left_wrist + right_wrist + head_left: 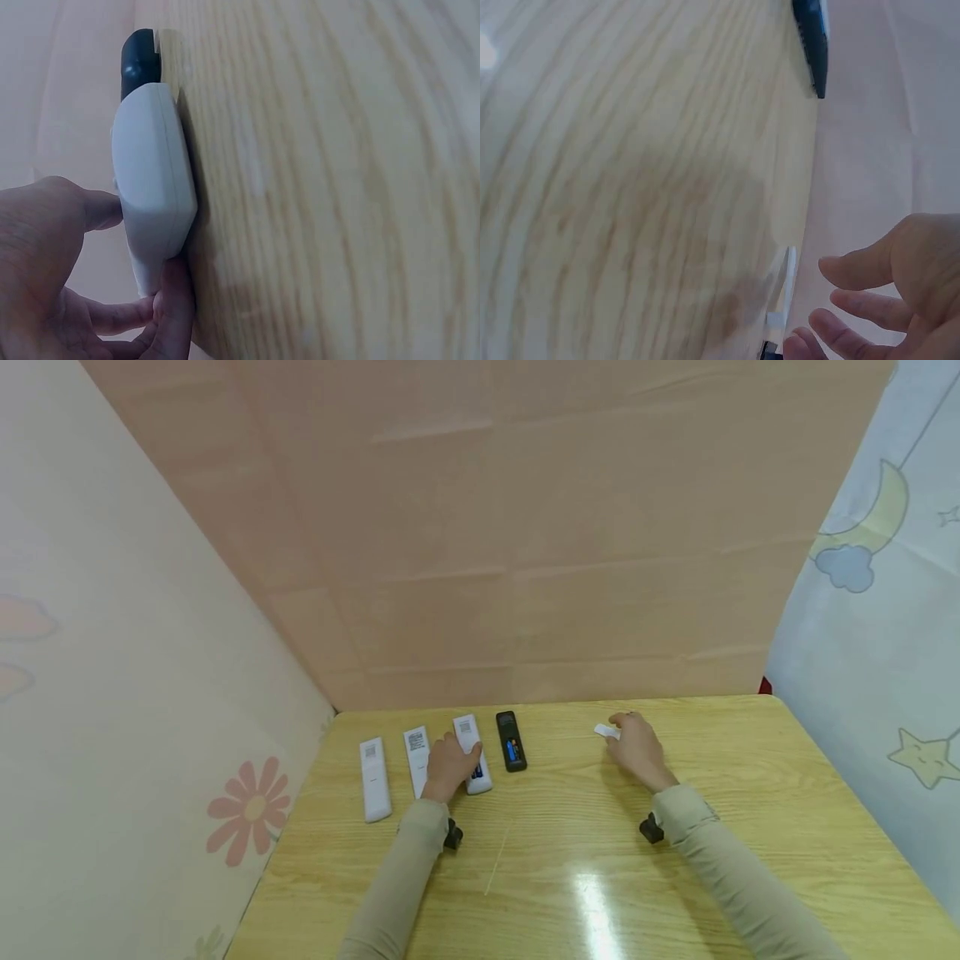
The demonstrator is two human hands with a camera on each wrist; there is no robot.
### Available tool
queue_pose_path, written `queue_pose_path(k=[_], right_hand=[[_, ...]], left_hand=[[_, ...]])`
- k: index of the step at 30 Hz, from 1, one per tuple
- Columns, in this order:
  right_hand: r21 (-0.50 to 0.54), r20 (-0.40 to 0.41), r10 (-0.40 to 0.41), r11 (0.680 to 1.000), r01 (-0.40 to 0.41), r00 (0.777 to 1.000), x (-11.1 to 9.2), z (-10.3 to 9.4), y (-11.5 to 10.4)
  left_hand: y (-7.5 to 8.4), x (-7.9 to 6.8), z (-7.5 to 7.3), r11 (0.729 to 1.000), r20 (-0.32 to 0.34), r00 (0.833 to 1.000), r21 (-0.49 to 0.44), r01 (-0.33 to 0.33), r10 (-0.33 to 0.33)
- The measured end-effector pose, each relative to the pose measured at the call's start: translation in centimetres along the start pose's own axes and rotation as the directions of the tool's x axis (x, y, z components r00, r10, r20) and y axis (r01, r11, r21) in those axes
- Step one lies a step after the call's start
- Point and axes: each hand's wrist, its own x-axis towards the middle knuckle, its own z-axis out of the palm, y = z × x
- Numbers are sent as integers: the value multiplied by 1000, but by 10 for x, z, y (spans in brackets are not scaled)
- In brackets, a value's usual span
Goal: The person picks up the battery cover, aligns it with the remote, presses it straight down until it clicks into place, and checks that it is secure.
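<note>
My left hand (448, 767) grips a white remote control (467, 729) that lies back up, its battery bay uncovered with a dark battery showing. In the left wrist view the thumb rests on the remote's upper face and the fingers hold its far side. My right hand (639, 752) hovers beside a small white battery cover (604, 731) lying on the table. Its thumb and fingers are parted near the cover in the right wrist view. A black remote (507, 725), also back up, shows a blue battery (513, 750) in its uncovered bay.
Two more white remotes lie to the left, one at the far left (376, 785) and one (416, 743) partly behind my left hand. A small dark piece (769, 351) lies by the cover. A pinkish backdrop (525, 568) rises behind the wooden table (555, 827).
</note>
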Motion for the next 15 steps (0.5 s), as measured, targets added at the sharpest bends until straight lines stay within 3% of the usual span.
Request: queue_pose_path(k=[6,15], right_hand=[[-20,-4,28,999,-29,1000,1,1,10],[1,20,-7,1000,7,1000,3,1,20]], left_hand=[[1,-1,0,1000,-2,1000,-3,0,0],[3,-5,-4,1000,28,1000,-18,4,-3]])
